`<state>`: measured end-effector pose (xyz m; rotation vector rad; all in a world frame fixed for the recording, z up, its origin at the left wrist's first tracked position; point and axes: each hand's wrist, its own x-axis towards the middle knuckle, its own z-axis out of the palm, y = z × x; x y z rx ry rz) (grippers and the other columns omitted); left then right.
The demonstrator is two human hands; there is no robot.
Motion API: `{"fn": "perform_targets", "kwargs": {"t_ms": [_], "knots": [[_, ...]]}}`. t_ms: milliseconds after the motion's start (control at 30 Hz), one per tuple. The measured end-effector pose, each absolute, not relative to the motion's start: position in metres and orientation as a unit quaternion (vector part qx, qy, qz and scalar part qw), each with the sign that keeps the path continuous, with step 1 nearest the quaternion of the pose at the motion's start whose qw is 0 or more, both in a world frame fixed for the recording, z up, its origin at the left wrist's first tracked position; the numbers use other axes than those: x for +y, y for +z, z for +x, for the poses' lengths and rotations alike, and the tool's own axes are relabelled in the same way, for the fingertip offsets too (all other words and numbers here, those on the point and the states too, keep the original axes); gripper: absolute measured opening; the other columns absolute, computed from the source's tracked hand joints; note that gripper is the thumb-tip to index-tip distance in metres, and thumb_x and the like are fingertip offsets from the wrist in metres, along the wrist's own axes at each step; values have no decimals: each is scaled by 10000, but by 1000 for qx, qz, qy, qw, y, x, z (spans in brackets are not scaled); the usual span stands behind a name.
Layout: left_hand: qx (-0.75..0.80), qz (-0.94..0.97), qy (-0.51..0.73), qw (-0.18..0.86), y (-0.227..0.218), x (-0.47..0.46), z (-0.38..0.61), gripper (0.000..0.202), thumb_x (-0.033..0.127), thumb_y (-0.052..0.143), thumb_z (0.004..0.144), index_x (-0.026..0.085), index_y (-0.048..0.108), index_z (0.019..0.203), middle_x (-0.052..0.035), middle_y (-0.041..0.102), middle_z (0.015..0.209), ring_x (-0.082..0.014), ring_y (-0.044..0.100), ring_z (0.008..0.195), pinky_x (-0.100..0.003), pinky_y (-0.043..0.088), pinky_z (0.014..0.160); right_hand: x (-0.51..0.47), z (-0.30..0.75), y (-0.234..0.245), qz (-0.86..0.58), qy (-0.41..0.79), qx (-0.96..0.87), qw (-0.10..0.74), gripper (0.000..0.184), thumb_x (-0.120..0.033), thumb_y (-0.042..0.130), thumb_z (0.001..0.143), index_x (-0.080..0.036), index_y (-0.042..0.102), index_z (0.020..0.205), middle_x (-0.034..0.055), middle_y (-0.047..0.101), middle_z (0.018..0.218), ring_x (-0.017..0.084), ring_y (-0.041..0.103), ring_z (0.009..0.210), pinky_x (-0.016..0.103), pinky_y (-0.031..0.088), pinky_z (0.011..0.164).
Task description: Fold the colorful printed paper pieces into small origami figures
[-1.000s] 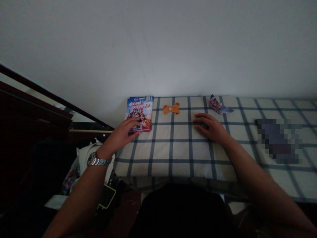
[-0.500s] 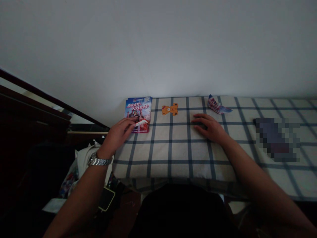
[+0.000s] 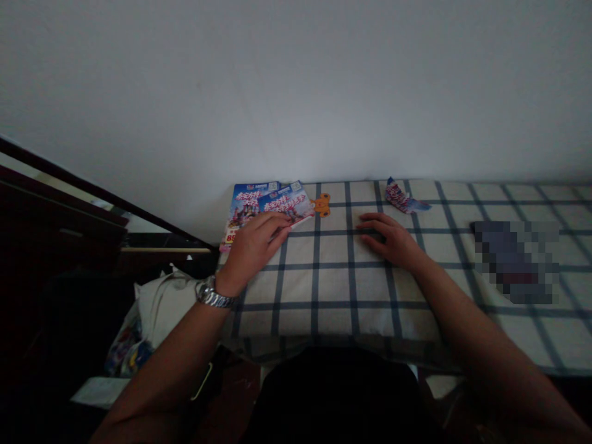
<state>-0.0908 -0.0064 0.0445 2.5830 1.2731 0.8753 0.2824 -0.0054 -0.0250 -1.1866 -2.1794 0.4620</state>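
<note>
The left hand lies on a glossy blue-and-red paper leaflet, which sits slanted over a second blue paper leaflet. Its fingers are pressed close together and rest across the lower part of the upper leaflet. I cannot tell if they pinch it, because the hand hides the thumb. From these fingers, the upper leaflet extends forward and to the right, and its long far edge rises toward the right. The second leaflet lies nearly straight, with its long axis toward the wall, and its corner shows to the left of the hand.

The left hand is much nearer to both leaflets. The right hand is well apart, with fingers a little spread on a cream cloth with dark blue checks. Just past the left fingertips, an orange bear-shaped flat cutout meets the leaflet's right corner. Ahead of the right fingers lies a crumpled blue-and-red wrapper. Open cloth stretches between the hands, and the far cloth edge runs along a white wall.
</note>
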Motion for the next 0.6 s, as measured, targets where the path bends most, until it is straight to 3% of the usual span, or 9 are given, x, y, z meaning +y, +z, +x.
{"fn": "perform_targets", "kwargs": {"t_ms": [300,467,600], "knots": [[286,925,237,76,31,-7,-16,188,301,540,1093,196,684,1152,-70,706,1235,-228,664,1163,-423,581,999,-7,281,-24,-459,182,-805,328,283,-361,603,1029,-274,698,1281,110,676,1380,306,654,1302,538,535,1134],[249,945,199,70,13,-7,7,178,278,540,1084,186,690,1056,-72,705,1206,-227,675,1112,-424,589,970,-7,281,-23,-477,163,-789,351,298,-360,572,1046,-275,678,1312,119,677,1372,306,655,1293,550,543,1120],[235,949,189,87,2,-7,9,178,309,545,1085,200,684,1070,-79,685,1251,-245,652,1189,-448,578,1022,-11,277,-19,-463,157,-804,338,338,-337,564,1051,-300,647,1376,113,658,1424,308,642,1324,553,539,1133]]}}
